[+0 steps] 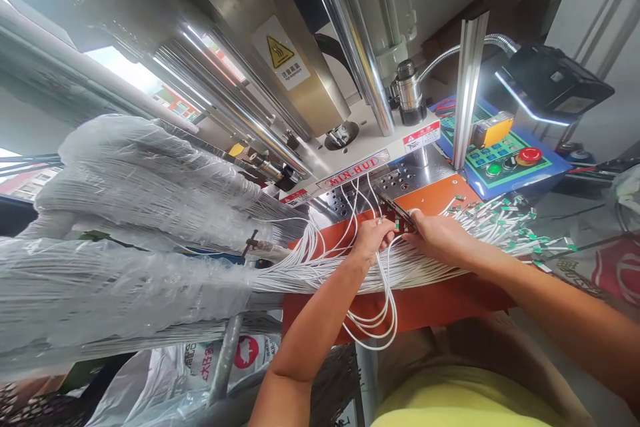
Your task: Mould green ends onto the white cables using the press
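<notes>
My left hand (373, 238) is closed in a pinch on a white cable (389, 270), whose loops hang over the bench's front edge. Its fingertips are beside a dark metal mould plate (399, 215). My right hand (440, 235) is closed around the near right end of that plate, thumb on top. Small green and metal parts show at the plate, too small to make out fully. Beneath both hands runs a thick bundle of white cables (300, 278). Many of their ends, at the right, carry small green-and-silver connectors (530, 230).
Behind my hands stands a moulding press (357, 170) with steel columns and a heat warning label. A control panel (510, 160) with green and red buttons and a lamp (555, 83) are at the right. Plastic-wrapped cable bundles (125, 267) fill the left. Orange-red sheeting (425, 310) covers the bench.
</notes>
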`<state>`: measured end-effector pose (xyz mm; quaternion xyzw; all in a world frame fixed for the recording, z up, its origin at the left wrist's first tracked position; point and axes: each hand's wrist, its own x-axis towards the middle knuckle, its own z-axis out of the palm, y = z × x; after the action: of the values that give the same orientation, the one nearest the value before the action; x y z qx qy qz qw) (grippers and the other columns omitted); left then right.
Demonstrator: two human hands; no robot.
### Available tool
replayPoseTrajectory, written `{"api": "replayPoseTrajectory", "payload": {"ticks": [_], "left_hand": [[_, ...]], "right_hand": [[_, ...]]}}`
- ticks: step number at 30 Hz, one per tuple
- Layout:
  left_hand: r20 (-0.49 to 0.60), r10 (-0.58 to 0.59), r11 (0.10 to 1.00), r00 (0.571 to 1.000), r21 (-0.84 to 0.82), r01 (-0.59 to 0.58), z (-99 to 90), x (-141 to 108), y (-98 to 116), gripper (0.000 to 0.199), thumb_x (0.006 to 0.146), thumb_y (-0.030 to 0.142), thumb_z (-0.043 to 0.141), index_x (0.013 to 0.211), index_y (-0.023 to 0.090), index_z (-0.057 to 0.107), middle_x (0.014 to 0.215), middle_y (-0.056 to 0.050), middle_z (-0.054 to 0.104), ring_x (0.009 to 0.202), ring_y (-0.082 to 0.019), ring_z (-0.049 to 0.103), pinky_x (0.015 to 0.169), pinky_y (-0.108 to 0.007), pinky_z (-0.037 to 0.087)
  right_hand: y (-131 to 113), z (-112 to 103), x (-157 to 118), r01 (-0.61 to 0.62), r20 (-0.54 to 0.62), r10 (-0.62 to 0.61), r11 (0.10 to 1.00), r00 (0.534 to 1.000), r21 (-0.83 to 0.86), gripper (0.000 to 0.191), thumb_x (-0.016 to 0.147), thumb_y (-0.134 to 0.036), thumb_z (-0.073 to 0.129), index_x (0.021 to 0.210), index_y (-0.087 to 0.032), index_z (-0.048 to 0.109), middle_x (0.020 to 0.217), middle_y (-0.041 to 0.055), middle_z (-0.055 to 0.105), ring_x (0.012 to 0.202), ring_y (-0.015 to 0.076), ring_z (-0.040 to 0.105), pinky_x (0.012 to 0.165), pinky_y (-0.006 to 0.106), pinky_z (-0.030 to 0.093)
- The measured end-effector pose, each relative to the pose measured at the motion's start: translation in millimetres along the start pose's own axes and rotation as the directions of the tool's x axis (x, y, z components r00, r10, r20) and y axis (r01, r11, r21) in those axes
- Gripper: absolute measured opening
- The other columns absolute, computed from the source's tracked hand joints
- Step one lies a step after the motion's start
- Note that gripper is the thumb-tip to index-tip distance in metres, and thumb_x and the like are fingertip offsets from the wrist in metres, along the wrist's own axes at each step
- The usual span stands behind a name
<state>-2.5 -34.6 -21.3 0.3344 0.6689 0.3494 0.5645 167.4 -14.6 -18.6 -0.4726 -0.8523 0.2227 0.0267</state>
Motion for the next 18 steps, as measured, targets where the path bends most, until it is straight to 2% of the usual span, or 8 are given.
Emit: {"api": "replayPoseTrajectory", "payload": {"ticks": [8, 18], "left_hand": [[-0.029, 0.091, 0.996, 0.995, 0.018, -0.091, 2.0, -0.7, -3.8, 0.014, 0.069, 0.024, 0.060, 0.059, 0.015, 0.056, 0.043, 0.006, 0.046, 0.033, -0.003, 0.031, 0.036, -0.019, 0.016], [-0.060, 0.082, 0.994, 0.995, -0.067, -0.086, 8.8, 5.1, -3.6, 0.013, 0.069, 0.021, 0.060, 0.059, 0.016, 0.052, 0.042, 0.007, 0.043, 0.033, -0.002, 0.026, 0.037, -0.018, 0.015]], "right_hand": [[1.2, 0.7, 0.8, 0.014, 0.002, -0.014, 1.000, 1.000, -0.017, 0.030, 0.094, -0.044, 0.041, 0.107, -0.018, 0.044, 0.087, 0.0111, 0.070, 0.081, 0.0292, 0.068, 0.056, 0.030, 0.031], [-0.5, 0.9, 0.7, 0.003, -0.002, -0.003, 1.000, 1.000, -0.022, 0.030, 0.094, -0.043, 0.042, 0.109, -0.016, 0.043, 0.088, 0.0109, 0.070, 0.081, 0.0303, 0.068, 0.056, 0.030, 0.031]]}}
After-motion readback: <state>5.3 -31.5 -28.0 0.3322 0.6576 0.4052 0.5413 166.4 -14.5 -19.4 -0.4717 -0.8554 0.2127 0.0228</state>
